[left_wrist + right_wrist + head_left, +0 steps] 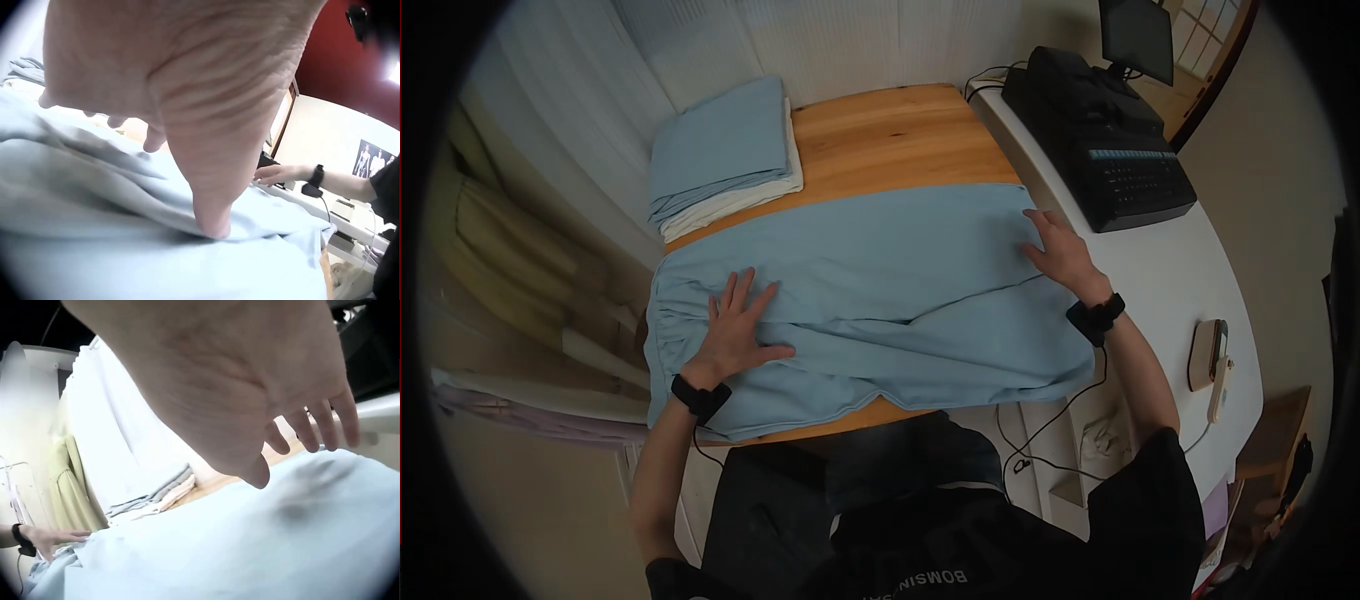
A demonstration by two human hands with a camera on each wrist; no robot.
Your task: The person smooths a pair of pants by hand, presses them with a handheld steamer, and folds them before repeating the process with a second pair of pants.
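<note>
A light blue garment [860, 260] lies spread over the wooden table, its left edge gathered like an elastic waistband and creases running along its middle. On the gathered left part rests my left hand [735, 335], fingers spread; in the left wrist view its thumb [212, 219] presses into the cloth. My right hand [1060, 250] is over the garment's far right corner, fingers extended and apart. Seen from the right wrist, that hand [250, 394] is just above the fabric, a shadow beneath it. Neither hand grips anything.
Folded blue and white cloths [725, 145] are stacked at the table's [890, 130] back left. A black keyboard machine [1100, 150] stands on the white side table [1190, 270] at right, with a small device [1206, 355] nearer me. Curtains and hanging clothes [520, 270] line the left.
</note>
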